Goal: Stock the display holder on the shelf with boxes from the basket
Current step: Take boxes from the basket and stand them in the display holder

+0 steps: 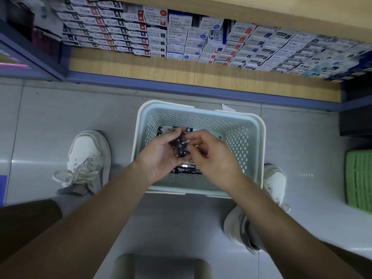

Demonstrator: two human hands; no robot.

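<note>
A pale green perforated basket [252, 125] stands on the floor between my feet. Small black boxes lie in its bottom [186, 169]. Over the basket, my left hand [161, 156] holds a few black boxes [181, 148], fingers curled round them. My right hand [211, 156] meets them from the right, its fingers curled on the same boxes. The wooden shelf [181, 67] ahead carries rows of stacked white and blue pen boxes [177, 35]. No display holder can be made out.
A blue metal shelf frame [30, 51] stands at the left. A green crate [359, 180] sits on the floor at the right edge. My white shoes [88, 158] flank the basket on grey tiles. A scrap of paper [228, 107] lies behind the basket.
</note>
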